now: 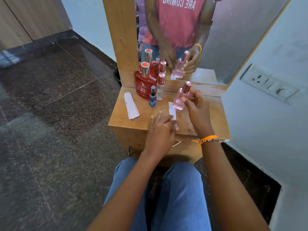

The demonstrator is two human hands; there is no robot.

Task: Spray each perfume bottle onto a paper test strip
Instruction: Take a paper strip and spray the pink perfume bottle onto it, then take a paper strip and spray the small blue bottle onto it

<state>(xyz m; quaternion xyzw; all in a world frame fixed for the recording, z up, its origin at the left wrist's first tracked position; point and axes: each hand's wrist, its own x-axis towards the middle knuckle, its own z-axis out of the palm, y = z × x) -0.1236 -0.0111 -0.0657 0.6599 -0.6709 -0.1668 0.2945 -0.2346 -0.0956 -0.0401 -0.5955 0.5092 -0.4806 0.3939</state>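
Sitting at a small wooden tabletop (215, 114) set under a mirror (233, 39), knees in blue jeans (180, 189) showing below. Holding a pink perfume bottle (180, 100) in the right hand (196, 107), fingers and thumb curled round its body, grip clamped on the glass, bottle raised just above the tabletop and tilting with its rosy metallic cap (187, 88) leaning up and to the right, cap on. Wearing an orange thread bracelet (206, 139) at the right wrist. Resting the left hand (160, 130) on a white paper test strip (172, 111) lying on the tabletop just below and beside the pink bottle, fingers fairly straight and pressing the near end of the strip, grip apart rather than closed round it. Standing at the back left of the tabletop, near the mirror frame: a large red bottle (144, 86) with a silver collar and red top, a slim clear bottle (160, 89) with a rosy cap, and in front of them a small blue bottle (152, 98) with a dark sprayer. Lying to the left of these, near the tabletop's left edge, a small stack of spare paper strips (131, 105). Showing on the right wall, a switch plate (270, 84).
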